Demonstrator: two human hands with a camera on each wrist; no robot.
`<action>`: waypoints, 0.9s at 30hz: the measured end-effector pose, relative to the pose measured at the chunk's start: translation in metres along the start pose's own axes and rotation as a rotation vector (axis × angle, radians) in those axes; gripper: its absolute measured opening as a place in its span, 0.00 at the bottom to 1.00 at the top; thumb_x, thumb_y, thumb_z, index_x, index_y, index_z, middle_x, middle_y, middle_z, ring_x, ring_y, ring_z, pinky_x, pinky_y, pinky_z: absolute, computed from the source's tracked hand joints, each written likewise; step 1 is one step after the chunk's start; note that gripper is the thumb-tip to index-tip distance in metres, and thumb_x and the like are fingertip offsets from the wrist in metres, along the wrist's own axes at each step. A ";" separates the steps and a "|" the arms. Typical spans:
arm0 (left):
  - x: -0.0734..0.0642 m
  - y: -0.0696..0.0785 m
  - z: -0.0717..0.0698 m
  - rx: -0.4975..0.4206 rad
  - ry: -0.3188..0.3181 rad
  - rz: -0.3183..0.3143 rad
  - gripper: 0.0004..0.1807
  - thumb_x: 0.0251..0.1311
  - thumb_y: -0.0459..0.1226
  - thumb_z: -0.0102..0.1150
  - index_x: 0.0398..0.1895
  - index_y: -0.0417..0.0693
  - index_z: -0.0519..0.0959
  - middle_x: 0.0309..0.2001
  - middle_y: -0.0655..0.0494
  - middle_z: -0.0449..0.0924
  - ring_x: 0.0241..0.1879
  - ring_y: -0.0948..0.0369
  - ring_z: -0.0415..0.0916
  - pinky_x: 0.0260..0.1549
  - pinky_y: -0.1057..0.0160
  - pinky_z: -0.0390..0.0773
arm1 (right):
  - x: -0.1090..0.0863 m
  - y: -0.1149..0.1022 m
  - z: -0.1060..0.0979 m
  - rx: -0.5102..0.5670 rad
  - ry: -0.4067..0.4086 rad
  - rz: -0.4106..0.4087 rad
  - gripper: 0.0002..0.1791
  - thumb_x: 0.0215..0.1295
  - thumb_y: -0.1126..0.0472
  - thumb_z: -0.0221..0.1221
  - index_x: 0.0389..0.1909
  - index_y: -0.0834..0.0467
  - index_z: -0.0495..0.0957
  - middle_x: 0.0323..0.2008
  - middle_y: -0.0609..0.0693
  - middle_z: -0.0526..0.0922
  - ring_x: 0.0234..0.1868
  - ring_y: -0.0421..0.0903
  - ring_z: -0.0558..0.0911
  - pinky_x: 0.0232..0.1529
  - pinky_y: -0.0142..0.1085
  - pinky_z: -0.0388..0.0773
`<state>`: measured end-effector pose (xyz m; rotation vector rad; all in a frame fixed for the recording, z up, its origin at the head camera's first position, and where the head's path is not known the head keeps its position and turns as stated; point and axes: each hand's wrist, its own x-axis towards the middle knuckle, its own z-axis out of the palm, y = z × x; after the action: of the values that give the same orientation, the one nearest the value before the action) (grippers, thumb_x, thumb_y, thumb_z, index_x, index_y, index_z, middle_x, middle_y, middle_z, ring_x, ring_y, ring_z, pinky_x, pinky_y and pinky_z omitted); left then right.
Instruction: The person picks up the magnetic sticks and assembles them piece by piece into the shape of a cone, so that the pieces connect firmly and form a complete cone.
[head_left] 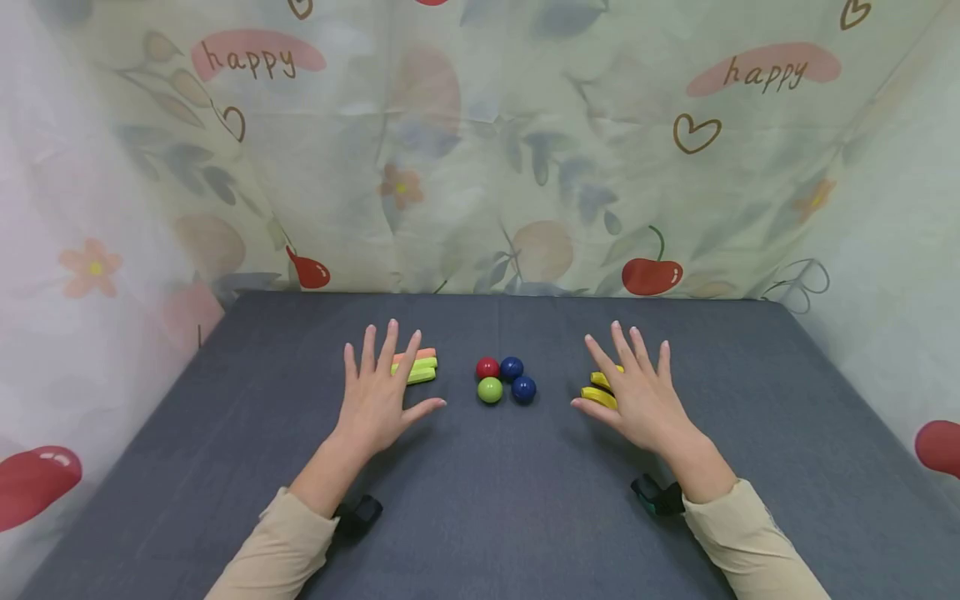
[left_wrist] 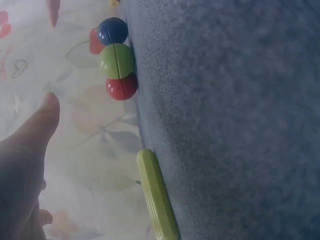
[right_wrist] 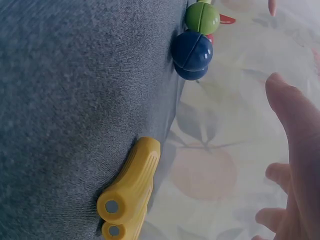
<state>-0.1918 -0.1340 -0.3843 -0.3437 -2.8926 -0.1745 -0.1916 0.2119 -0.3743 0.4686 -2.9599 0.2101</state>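
Observation:
My left hand (head_left: 372,406), fingers spread and palm down, hovers beside and partly over a small group of bars. Two are yellow-green bars (head_left: 422,376) and one is an orange bar (head_left: 426,354); a ribbed yellow-green bar (left_wrist: 158,197) shows up close in the left wrist view. Likewise spread, my right hand (head_left: 643,404) partly covers some yellow pieces (head_left: 600,397). The right wrist view shows each yellow piece (right_wrist: 132,180) with a round hole at one end. Neither hand holds anything.
Between the hands sit a red ball (head_left: 487,368), a green ball (head_left: 490,390) and two blue balls (head_left: 523,389), grouped close together. A dark grey cloth (head_left: 480,508) covers the table. Behind it hangs a printed curtain (head_left: 480,167).

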 end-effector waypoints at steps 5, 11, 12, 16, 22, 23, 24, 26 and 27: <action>0.000 0.000 -0.001 0.004 -0.003 0.004 0.54 0.49 0.68 0.53 0.74 0.55 0.46 0.75 0.45 0.37 0.73 0.41 0.33 0.67 0.35 0.39 | -0.001 0.000 -0.002 0.013 0.003 -0.004 0.48 0.57 0.30 0.52 0.73 0.47 0.47 0.74 0.61 0.42 0.73 0.65 0.43 0.65 0.67 0.34; -0.002 0.001 -0.008 -0.024 0.050 0.033 0.51 0.51 0.66 0.54 0.73 0.53 0.50 0.74 0.43 0.44 0.73 0.42 0.37 0.67 0.36 0.44 | -0.004 0.002 -0.011 0.081 0.029 -0.010 0.47 0.57 0.32 0.55 0.73 0.48 0.49 0.73 0.62 0.45 0.73 0.64 0.44 0.65 0.67 0.36; -0.003 0.001 -0.010 -0.035 0.064 0.041 0.50 0.51 0.65 0.55 0.73 0.52 0.52 0.74 0.43 0.45 0.73 0.41 0.39 0.67 0.37 0.45 | -0.004 0.003 -0.013 0.103 0.040 -0.013 0.47 0.57 0.34 0.56 0.72 0.49 0.50 0.73 0.63 0.46 0.73 0.64 0.45 0.66 0.67 0.37; -0.004 0.003 -0.017 -0.105 0.108 0.068 0.46 0.53 0.61 0.57 0.70 0.49 0.57 0.72 0.42 0.52 0.72 0.41 0.45 0.67 0.39 0.50 | -0.007 0.008 -0.019 0.208 0.075 -0.026 0.44 0.58 0.41 0.60 0.71 0.52 0.54 0.72 0.63 0.51 0.73 0.64 0.48 0.66 0.65 0.40; -0.001 0.009 -0.026 -0.306 0.071 0.069 0.39 0.56 0.57 0.58 0.66 0.48 0.64 0.68 0.44 0.60 0.69 0.45 0.55 0.65 0.42 0.57 | -0.010 0.016 -0.020 0.345 0.101 -0.019 0.38 0.60 0.50 0.62 0.67 0.59 0.59 0.67 0.63 0.60 0.68 0.63 0.58 0.64 0.62 0.54; 0.000 0.010 -0.027 -0.346 0.054 0.066 0.38 0.56 0.57 0.58 0.66 0.48 0.64 0.68 0.45 0.61 0.68 0.45 0.57 0.64 0.42 0.60 | -0.011 0.017 -0.019 0.360 0.100 -0.016 0.37 0.60 0.51 0.61 0.66 0.60 0.61 0.66 0.63 0.62 0.67 0.62 0.60 0.63 0.60 0.57; 0.000 0.012 -0.027 -0.387 0.035 0.060 0.37 0.56 0.56 0.58 0.65 0.49 0.65 0.67 0.46 0.62 0.67 0.47 0.59 0.63 0.43 0.62 | -0.011 0.018 -0.018 0.373 0.099 -0.013 0.35 0.60 0.52 0.61 0.66 0.60 0.62 0.65 0.63 0.64 0.66 0.62 0.62 0.62 0.60 0.60; 0.002 0.016 -0.027 -0.465 -0.005 0.057 0.34 0.57 0.55 0.58 0.64 0.49 0.67 0.65 0.48 0.65 0.65 0.49 0.63 0.61 0.45 0.66 | -0.010 0.019 -0.015 0.389 0.090 -0.009 0.33 0.61 0.53 0.61 0.64 0.61 0.64 0.62 0.62 0.67 0.63 0.60 0.66 0.60 0.58 0.64; 0.003 0.018 -0.026 -0.500 -0.026 0.056 0.33 0.57 0.54 0.58 0.63 0.50 0.67 0.64 0.49 0.66 0.64 0.51 0.64 0.60 0.47 0.67 | -0.010 0.019 -0.014 0.399 0.084 -0.006 0.32 0.61 0.54 0.61 0.63 0.62 0.64 0.61 0.62 0.69 0.62 0.60 0.68 0.59 0.57 0.65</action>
<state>-0.1848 -0.1200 -0.3573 -0.5095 -2.8245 -0.8930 -0.1864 0.2350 -0.3647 0.4977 -2.8312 0.8066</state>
